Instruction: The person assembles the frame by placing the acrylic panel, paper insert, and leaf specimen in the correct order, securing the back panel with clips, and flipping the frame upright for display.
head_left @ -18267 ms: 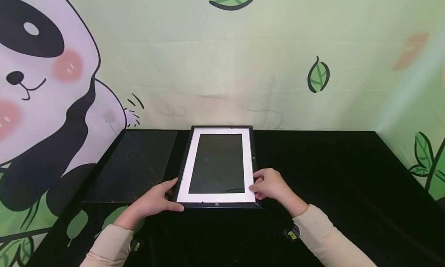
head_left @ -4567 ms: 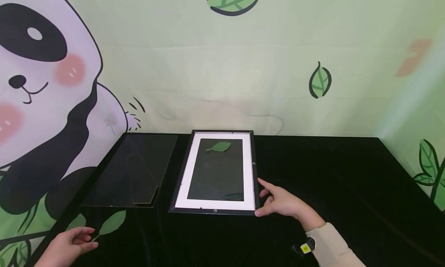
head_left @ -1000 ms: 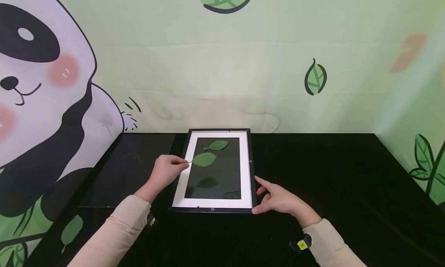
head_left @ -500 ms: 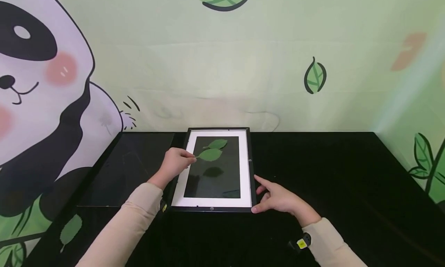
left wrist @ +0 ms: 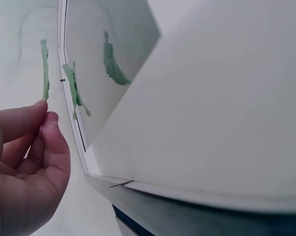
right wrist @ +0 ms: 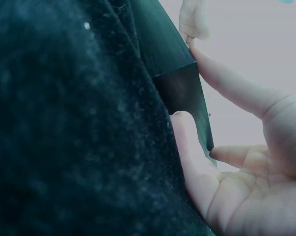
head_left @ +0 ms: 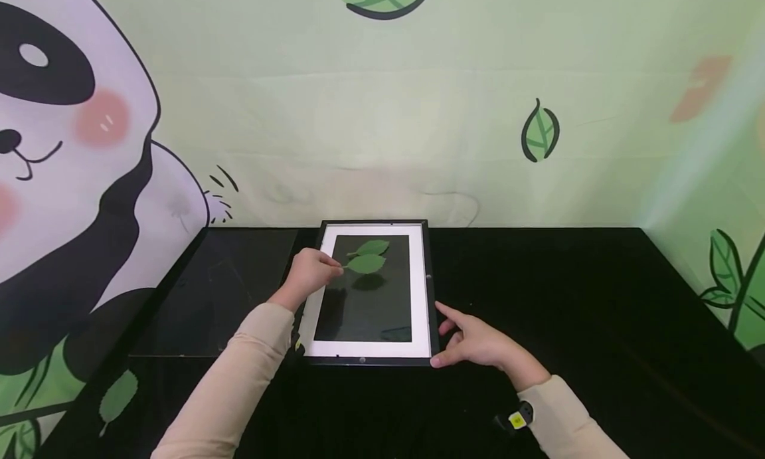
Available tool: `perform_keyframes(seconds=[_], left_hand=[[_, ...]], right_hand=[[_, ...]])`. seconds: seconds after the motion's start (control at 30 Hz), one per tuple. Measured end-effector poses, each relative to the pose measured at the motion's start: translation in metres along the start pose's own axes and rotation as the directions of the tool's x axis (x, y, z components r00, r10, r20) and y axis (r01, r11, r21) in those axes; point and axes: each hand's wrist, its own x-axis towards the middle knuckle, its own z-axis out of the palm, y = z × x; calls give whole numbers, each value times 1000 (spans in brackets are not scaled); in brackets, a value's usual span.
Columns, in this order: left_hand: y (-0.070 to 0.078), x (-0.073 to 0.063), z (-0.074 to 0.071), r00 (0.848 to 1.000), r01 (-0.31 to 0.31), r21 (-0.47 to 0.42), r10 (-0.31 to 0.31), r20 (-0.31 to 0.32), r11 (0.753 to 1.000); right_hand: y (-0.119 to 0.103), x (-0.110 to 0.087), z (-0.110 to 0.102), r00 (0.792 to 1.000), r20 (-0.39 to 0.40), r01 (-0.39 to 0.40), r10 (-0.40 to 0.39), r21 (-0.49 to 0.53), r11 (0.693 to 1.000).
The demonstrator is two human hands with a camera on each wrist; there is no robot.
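- Held leaf (head_left: 366,264), above the frame (head_left: 382,362): probably light, thin, easily torn; best held by its stem.
- Left hand (head_left: 312,273): fingers pinched on that stem.
- Right hand (head_left: 475,339): fingers spread, touching the frame's near right corner.
- Dark panel (head_left: 197,313) near the frame's left edge; bench (head_left: 556,299) stretches farther rightward.

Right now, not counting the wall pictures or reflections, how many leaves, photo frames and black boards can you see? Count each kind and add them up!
Picture frame: 1
Black backing board: 1
Green leaves: 3 (one in the left fingers, one inside the frame, one on the table)
Total: 5
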Motion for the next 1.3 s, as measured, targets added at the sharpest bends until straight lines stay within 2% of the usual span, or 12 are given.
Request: perform_keyframes(seconds=[0.43,0.7,0.97,1.3], left_hand=[[1,9,6,999,-15,72,13,35,997],[3,13,10,999,-7,66,5,35,998],[2,17,13,999,7,95,-12,50,995],[5,16,12,998,26,81,-31,58,996]], right_hand=[[0,0,1,1000,17,5,-5,28,1000],[-2,-1,1,1000,11,14,-14,28,1000],[-2,-1,1,1000,9,5,-5,23,1000],[-2,-1,0,1000,6,5,-5,21,1000]])
